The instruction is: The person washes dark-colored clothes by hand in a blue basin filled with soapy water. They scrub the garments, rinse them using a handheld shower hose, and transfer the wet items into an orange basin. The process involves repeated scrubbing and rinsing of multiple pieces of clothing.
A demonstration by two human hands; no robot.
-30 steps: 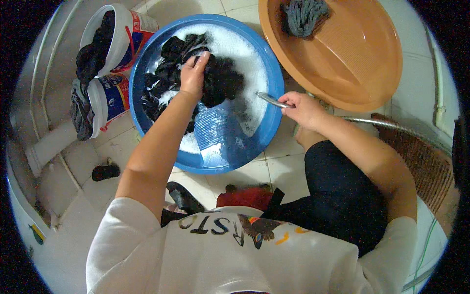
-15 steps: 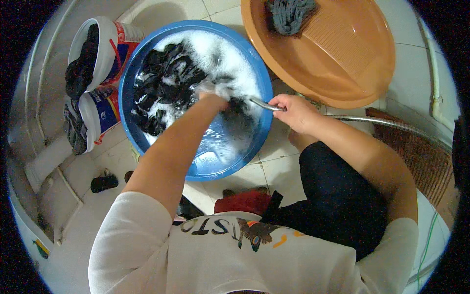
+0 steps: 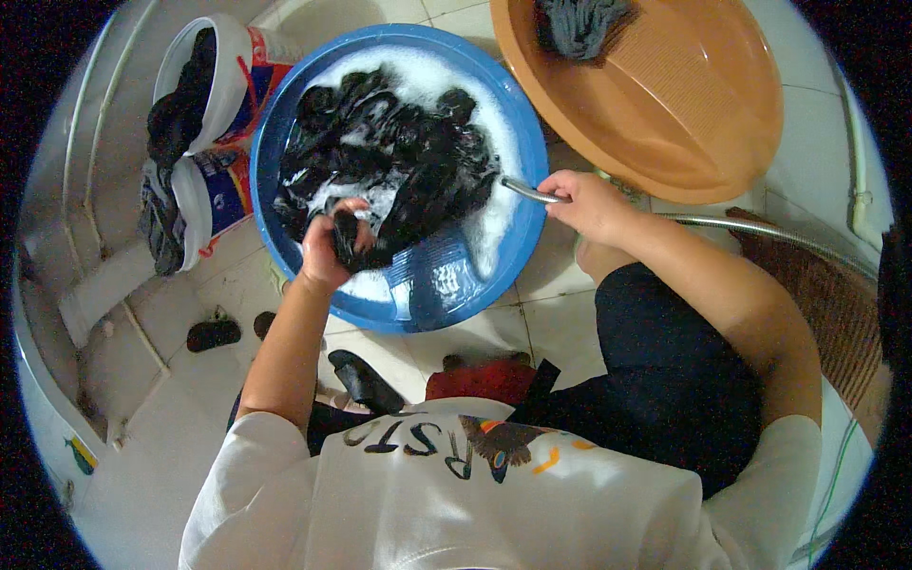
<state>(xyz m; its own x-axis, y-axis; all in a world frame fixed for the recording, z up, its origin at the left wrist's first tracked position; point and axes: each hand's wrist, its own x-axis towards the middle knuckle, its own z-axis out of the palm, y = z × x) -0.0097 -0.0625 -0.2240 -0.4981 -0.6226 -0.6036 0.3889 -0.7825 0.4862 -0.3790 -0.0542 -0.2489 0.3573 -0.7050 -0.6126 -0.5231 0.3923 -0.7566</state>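
Observation:
A round blue basin (image 3: 539, 180) holds wet black clothes (image 3: 427, 152) in white suds and water. My left hand (image 3: 330, 249) is closed round a bunched part of the black cloth at the basin's near left side, its fingers curled about the fabric. From there the cloth stretches up and right across the basin. My right hand (image 3: 591, 204) grips a metal shower hose (image 3: 532, 191) just outside the basin's right rim. The hose's end points left over the suds. Whether water is running from it I cannot tell.
An orange basin (image 3: 703, 142) with a ribbed washboard and a grey cloth (image 3: 581, 27) stands at the far right. Two white buckets (image 3: 197, 214) with dark clothes hanging out lie at the left. Black slippers (image 3: 366, 380) are on the tiles, and a brown ribbed mat (image 3: 807, 294) is at right.
My left hand has come up out of the suds and moved left and nearer, drawing black cloth with it. My right hand still holds the hose in about the same place.

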